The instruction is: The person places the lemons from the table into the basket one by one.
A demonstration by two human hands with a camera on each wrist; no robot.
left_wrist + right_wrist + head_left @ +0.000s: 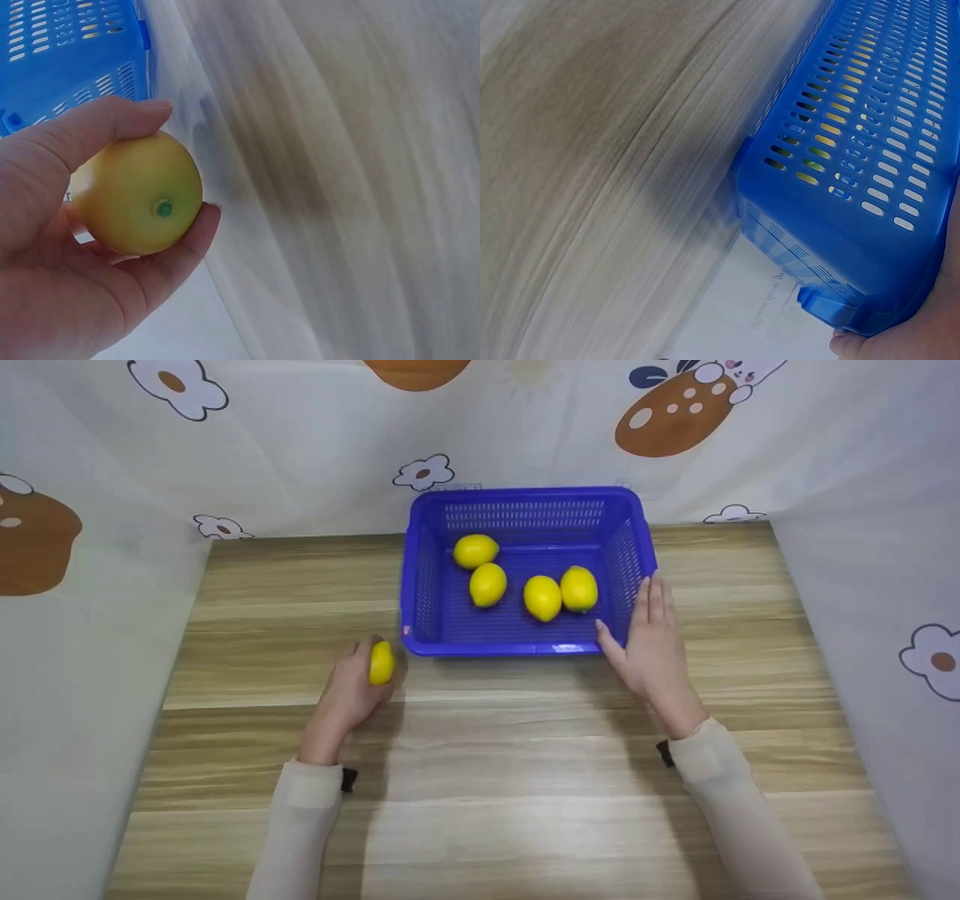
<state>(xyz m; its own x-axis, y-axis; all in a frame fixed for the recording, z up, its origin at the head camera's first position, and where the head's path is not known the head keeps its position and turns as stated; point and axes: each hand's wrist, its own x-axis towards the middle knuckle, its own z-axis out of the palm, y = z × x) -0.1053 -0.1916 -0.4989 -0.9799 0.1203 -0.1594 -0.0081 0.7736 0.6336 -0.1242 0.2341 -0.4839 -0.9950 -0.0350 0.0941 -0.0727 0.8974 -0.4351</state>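
My left hand (352, 679) grips a yellow lemon (382, 663) just left of the basket's front left corner. In the left wrist view, the thumb and fingers curve round the lemon (142, 195), its green stem end facing the camera. A blue plastic basket (495, 649) with slotted walls stands at the back of the table. Inside it lie several lemons (542, 598), in a left and a right pair. My right hand (656, 656) rests at the basket's right rim, fingers straight along the side and thumb spread over the front corner.
The wood-grain table (510, 780) spreads in front of the basket and to both sides. A pale printed curtain (300, 450) hangs directly behind the basket and along the left and right table edges. Dark straps (349, 780) show at both sleeve cuffs.
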